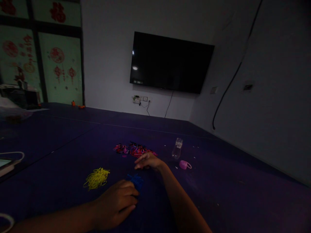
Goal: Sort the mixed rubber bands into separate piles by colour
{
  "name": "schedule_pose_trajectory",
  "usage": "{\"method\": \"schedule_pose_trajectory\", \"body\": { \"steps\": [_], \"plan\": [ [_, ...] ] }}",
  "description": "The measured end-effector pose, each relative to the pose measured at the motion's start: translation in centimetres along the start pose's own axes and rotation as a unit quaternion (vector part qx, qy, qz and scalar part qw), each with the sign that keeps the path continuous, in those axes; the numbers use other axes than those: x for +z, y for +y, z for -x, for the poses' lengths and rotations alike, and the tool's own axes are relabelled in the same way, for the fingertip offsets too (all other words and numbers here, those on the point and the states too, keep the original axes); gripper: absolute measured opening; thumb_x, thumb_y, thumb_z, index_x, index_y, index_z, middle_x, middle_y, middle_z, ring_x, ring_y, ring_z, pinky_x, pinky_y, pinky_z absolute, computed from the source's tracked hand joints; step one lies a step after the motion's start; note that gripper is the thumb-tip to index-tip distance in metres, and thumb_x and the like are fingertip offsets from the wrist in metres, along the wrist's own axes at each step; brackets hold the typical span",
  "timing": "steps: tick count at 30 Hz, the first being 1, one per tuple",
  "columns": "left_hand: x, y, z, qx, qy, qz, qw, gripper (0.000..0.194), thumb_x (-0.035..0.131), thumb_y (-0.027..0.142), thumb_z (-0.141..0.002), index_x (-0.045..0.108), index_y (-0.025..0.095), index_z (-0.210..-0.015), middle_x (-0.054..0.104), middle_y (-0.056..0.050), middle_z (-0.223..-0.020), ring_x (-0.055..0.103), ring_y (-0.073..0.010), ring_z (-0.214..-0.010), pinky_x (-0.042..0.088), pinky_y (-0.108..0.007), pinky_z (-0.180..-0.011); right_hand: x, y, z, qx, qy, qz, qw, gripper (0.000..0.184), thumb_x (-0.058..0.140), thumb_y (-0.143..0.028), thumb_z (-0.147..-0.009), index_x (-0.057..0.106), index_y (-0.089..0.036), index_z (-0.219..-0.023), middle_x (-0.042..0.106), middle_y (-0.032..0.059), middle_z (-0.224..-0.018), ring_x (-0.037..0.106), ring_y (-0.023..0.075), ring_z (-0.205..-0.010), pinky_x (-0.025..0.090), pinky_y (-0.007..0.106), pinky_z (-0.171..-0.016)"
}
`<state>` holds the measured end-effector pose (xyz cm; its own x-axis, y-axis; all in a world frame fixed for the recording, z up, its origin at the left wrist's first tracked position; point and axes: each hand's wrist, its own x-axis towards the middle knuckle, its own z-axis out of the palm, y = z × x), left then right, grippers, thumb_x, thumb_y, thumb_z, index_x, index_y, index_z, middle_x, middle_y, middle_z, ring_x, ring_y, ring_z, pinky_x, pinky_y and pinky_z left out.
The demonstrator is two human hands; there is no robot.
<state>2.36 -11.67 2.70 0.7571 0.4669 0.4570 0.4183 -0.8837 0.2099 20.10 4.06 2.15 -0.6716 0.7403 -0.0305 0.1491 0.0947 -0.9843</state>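
My left hand [119, 202] rests low over the dark purple surface, its fingers curled inward. Against its knuckles lies a small heap of blue bands [136, 181]; whether the fingertips hold any is hidden. My right hand [147, 160] reaches in from the right above the blue heap, palm down, fingers loosely stretched, with nothing visible in them. Just behind it spreads a mixed pile of red, pink and black bands [137, 150]. Left of the blue heap sits a pile of yellow bands [97, 178].
To the right stand a clear bottle [177, 149] and a pink cap with a loop [184, 165], near small white scraps. A device with a white cable [8, 165] lies at the left edge. A television [171, 63] hangs on the wall beyond the purple surface [218, 181].
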Motion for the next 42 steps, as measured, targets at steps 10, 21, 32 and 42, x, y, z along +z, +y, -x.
{"method": "schedule_pose_trajectory", "body": {
  "steps": [10,21,32,42],
  "plan": [
    [0.1,0.0,0.1,-0.009,-0.002,0.009,1.0,0.018,0.045,0.016,-0.089,0.061,0.02,-0.095,0.065,-0.006,-0.098,0.056,-0.0208,-0.091,0.046,-0.034,-0.081,0.1,1.5,-1.7,-0.096,0.34,0.169,0.92,0.026,0.053,-0.035,-0.078,0.07,-0.016,-0.086,0.07,0.0071,-0.077,0.061,0.0161,-0.065,0.044,0.024,-0.055],
    [0.1,-0.1,0.2,-0.016,-0.007,0.008,1.0,0.02,0.048,0.014,-0.086,0.063,0.02,-0.098,0.066,-0.006,-0.105,0.056,-0.0214,-0.097,0.046,-0.036,-0.086,0.8,0.5,-0.6,-0.073,0.265,0.553,0.787,0.034,0.043,-0.012,-0.082,0.064,-0.021,-0.108,0.065,0.0068,-0.106,0.052,0.0193,-0.104,0.036,0.028,-0.089],
    [1.5,-1.9,1.3,-0.157,0.006,-0.061,0.986,0.048,0.05,0.035,-0.091,0.037,0.028,-0.137,0.034,-0.006,-0.145,0.03,-0.0287,-0.132,0.035,-0.049,-0.102,0.7,0.7,-0.7,-0.055,0.247,0.572,0.781,0.031,0.042,-0.013,-0.084,0.066,-0.021,-0.101,0.064,0.0075,-0.103,0.051,0.0198,-0.104,0.036,0.029,-0.088],
    [1.2,-2.4,0.6,-0.206,-0.053,-0.026,0.977,0.051,0.041,0.047,-0.094,0.029,0.032,-0.141,0.029,-0.007,-0.148,0.021,-0.0309,-0.135,0.025,-0.058,-0.104,0.7,1.0,-1.0,-0.06,0.243,0.578,0.777,0.031,0.043,-0.012,-0.083,0.066,-0.02,-0.102,0.065,0.0086,-0.105,0.052,0.0208,-0.105,0.036,0.03,-0.088]
  ]
}}
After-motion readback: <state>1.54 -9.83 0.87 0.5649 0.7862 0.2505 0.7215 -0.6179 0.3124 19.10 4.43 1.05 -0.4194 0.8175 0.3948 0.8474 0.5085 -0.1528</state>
